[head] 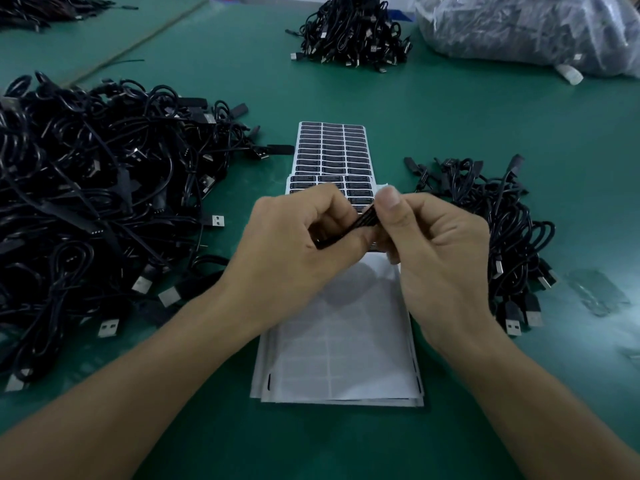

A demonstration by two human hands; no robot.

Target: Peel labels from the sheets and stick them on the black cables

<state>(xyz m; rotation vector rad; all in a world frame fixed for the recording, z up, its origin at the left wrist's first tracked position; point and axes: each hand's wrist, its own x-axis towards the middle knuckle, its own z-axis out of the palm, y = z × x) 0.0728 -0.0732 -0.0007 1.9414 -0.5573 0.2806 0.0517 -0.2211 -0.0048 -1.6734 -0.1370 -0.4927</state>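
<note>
At centre frame, above the white paper label sheets (339,341), a thin black cable (363,220) is pinched between the curled fingers of left hand (294,244) and right hand (440,251); light and limp, it is judged best held short and taut

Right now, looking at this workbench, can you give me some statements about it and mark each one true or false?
1. The left hand and right hand both pinch a thin black item. True.
2. The table is red. False: it is green.
3. The biggest cable pile lies on the person's left. True.
4. The near sheet is full of black labels. False: it looks white and peeled; the far sheet carries the labels.
5. The plastic bag sits at the far left. False: it sits at the far right.
</note>
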